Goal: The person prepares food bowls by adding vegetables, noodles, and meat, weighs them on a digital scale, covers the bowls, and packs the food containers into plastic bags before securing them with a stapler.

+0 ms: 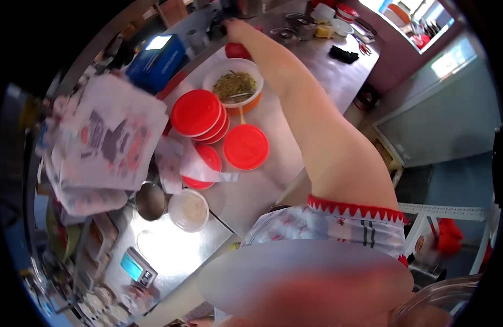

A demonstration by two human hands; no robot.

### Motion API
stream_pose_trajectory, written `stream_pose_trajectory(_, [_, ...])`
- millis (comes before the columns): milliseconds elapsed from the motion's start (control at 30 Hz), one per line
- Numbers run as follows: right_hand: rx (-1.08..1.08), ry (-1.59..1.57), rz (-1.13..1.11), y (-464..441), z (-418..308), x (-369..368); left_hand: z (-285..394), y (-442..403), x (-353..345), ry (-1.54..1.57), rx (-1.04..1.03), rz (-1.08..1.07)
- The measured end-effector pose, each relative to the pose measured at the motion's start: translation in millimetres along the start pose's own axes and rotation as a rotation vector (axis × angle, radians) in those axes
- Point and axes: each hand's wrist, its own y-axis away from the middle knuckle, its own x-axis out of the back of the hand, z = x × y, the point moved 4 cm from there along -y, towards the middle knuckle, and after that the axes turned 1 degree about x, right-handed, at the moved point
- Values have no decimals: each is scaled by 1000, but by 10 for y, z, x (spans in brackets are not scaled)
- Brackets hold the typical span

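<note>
My right arm stretches across the metal counter to its far side. At its end my right hand (235, 26) is beside a dark object (216, 28); its fingers are too small and blurred to tell what they grip. Just below the hand is a red round item (237, 50). Nearer stands a white bowl (210, 79) of shredded food (235, 84), with a metal utensil in it. A stack of red-lidded tubs (197, 113) and another red lid (246, 147) are close by. At the bottom edge, a sliver of what seems my left hand (199, 322) shows, mostly cut off.
Printed plastic bags (112, 136) hang at the left, their edge over a red lid (210, 158). Below are a metal pot (150, 200), a white-rimmed tub (188, 210) and a small device with a screen (138, 267). A blue box (156, 62) and pots (300, 26) stand farther back.
</note>
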Motion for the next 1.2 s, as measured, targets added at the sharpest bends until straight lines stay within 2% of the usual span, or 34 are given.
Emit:
stream_pose_trajectory(33, [-21,-22,-61,-19,31,-41,65,51,-56,-18,-1,-17])
stream_pose_trajectory(100, [103,60,44,-13,89,-99,142,107,-149,-40,-13,-40])
stream_pose_trajectory(133, [199,144,19,4,120,93,282,156,-94,-49,-17,-51])
stream_pose_trajectory(167, [190,142,16,9,184,127,318,185,-90,-54,-20,-55])
stream_pose_trajectory(233, [362,110,27,63,215,142,350,208,-87,-67,-27,-59])
stream_pose_trajectory(300, [317,109,-66,15,234,284,409,248,-90,-66,-37,-61])
stream_pose_trajectory(367, [401,318,-189,44,199,309,415,251,-54,-74,-49,-59])
stream_pose_trajectory(433, [459,298,-142,131,213,373,403,219,24,-55,-67,-45])
stream_pose_trajectory(500, [613,232,-88,221,186,292,328,127,158,-33,-94,-20])
stream_pose_trajectory(533, [650,96,38,310,157,406,295,106,258,-10,-109,2])
stream_pose_trajectory(600, [568,173,38,781,-225,864,261,83,462,29,-143,60])
stream_pose_trajectory(633, [-9,-258,-206,1144,-550,1245,286,149,581,45,-138,92])
stream_pose_trajectory(667, [82,-345,65,1264,-269,1142,331,197,593,35,-126,140])
stream_pose_trajectory(700, [189,-391,331,1420,10,1044,-45,-1,529,135,-136,163])
stream_pose_trajectory(733, [267,-314,402,1700,-65,1102,22,56,526,174,-111,198])
stream_pose_trajectory(767, [341,-231,480,1983,-144,1167,61,102,441,380,-72,130])
stream_pose_trajectory(800, [407,-145,563,2261,-215,1226,349,243,300,566,105,42])
stream_pose_trajectory(833, [476,124,515,2637,-626,1269,-16,3,302,500,-26,38])
stream_pose_trajectory(867, [409,95,406,2950,-972,1285,250,92,258,536,68,-20])
stream_pose_trajectory(900, [417,-121,398,3244,-947,1083,177,38,232,563,-26,-64])
stream_pose_trajectory(933, [134,-613,314,3432,-1049,810,143,22,161,641,52,-111])
stream_pose_trajectory(967, [-182,-1079,195,3642,-1241,597,275,2,167,611,23,-235])
stream_pose_trajectory(1033, [-164,-1350,83,4105,-2151,386,545,39,163,681,27,-561])
stream_pose_trajectory(1067, [-166,-1490,-1,4322,-2521,253,607,68,88,708,-51,-737])
stream_pose_trajectory(1100, [-105,-1562,-92,4547,-3008,140,906,60,135,719,-316,-883])
stream_pose_trajectory(1133, [-146,-1705,-228,4767,-3521,-23,1098,38,189,725,-386,-1042])
stream_pose_trajectory(1167, [-190,-1841,-371,4935,-3989,-146,1347,40,263,657,-624,-1127])
stream_pose_trajectory(1200, [-165,-1862,-492,5136,-4546,-126,1529,37,327,731,-621,-1273])
